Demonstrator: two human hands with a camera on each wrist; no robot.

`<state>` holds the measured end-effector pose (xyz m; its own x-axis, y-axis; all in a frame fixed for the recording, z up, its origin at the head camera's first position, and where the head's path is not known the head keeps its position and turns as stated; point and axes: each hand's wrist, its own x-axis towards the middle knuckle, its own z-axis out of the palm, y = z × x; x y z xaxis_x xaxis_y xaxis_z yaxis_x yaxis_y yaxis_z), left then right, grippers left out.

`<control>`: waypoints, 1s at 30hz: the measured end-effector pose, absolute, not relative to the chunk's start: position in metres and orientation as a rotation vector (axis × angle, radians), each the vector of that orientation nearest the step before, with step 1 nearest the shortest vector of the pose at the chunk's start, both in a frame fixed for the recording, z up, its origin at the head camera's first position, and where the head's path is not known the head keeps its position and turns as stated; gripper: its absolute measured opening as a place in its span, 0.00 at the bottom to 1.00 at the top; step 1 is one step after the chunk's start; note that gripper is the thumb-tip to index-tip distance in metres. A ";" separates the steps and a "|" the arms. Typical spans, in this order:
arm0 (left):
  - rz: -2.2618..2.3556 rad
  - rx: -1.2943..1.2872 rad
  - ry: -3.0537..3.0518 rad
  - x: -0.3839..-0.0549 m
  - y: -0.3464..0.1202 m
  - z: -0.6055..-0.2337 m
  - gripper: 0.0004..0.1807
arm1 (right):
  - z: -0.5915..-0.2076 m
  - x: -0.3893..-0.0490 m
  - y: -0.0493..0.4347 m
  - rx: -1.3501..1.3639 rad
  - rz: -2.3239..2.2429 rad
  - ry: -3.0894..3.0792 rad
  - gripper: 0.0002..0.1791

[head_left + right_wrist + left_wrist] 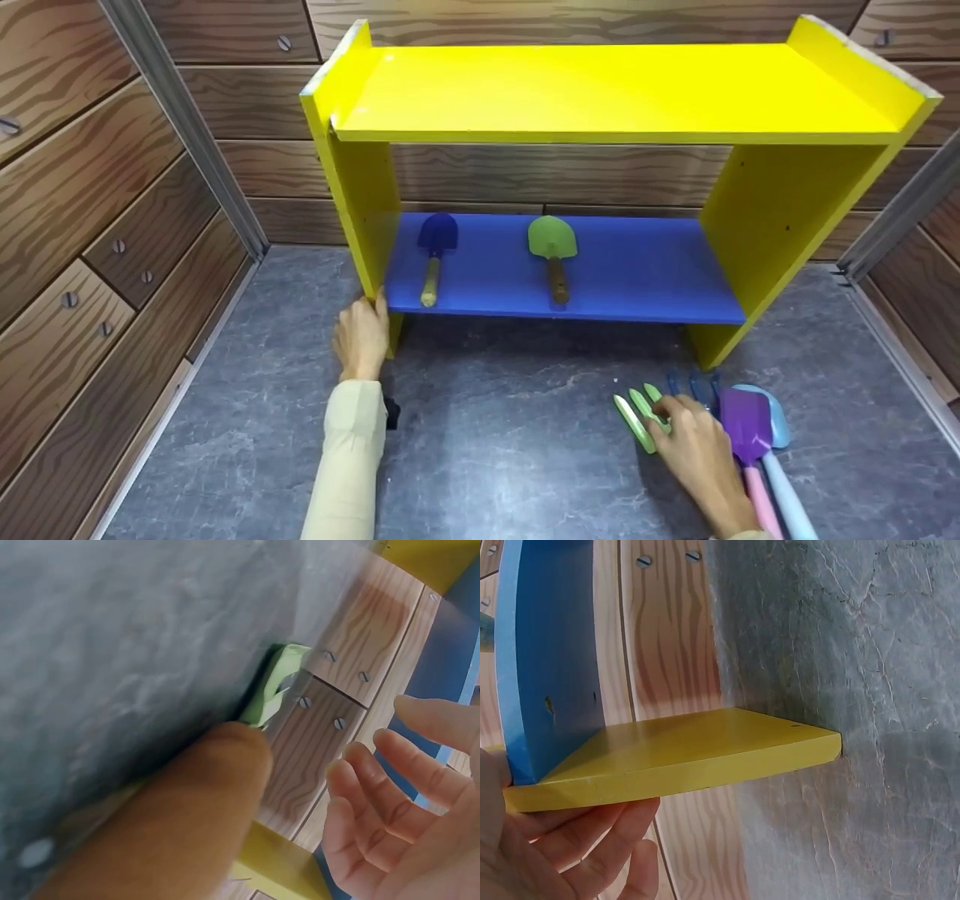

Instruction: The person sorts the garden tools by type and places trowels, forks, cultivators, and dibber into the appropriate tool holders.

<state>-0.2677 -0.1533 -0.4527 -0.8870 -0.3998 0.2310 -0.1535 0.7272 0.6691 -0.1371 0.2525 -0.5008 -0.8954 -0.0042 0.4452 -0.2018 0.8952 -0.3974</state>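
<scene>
A yellow shelf with a blue lower board stands upright on the grey floor. My left hand grips the front edge of its left side panel, just at the blue board's level; in the left wrist view the fingers lie along the panel's outer face. My right hand is over a green hand fork, fingers loosely bent. In the right wrist view those fingers are apart from the fork's blurred brown handle. The head view hides that handle behind the hand.
A dark blue trowel and a green trowel lie on the blue board. Beside the right hand lie a blue fork, a purple trowel with pink handle, and a light blue tool. Wood-patterned walls surround the floor.
</scene>
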 end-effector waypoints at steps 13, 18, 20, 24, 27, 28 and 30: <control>-0.966 0.444 -2.564 -0.266 -0.154 -0.455 0.27 | -0.510 -0.128 0.266 0.131 0.551 -2.679 0.10; -0.953 0.433 -2.561 -0.266 -0.154 -0.456 0.27 | -0.512 -0.125 0.270 0.111 0.545 -2.699 0.10; -0.952 0.430 -2.564 -0.266 -0.153 -0.456 0.27 | -0.513 -0.122 0.271 0.109 0.542 -2.709 0.10; -0.954 0.419 -2.573 -0.266 -0.153 -0.457 0.27 | -0.515 -0.118 0.275 0.111 0.530 -2.737 0.10; -0.950 0.413 -2.571 -0.266 -0.154 -0.456 0.27 | -0.516 -0.118 0.277 0.114 0.523 -2.769 0.09; -0.946 0.414 -2.571 -0.266 -0.154 -0.456 0.27 | -0.515 -0.118 0.278 0.114 0.520 -2.782 0.09; -0.936 0.418 -2.566 -0.266 -0.154 -0.456 0.27 | -0.515 -0.118 0.279 0.116 0.509 -2.811 0.10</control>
<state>-0.2661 -0.1543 -0.4561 -0.8850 -0.3962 0.2443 -0.1457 0.7342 0.6631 -0.1176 0.2795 -0.5147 -0.9570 -0.0285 0.2887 -0.1278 0.9347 -0.3315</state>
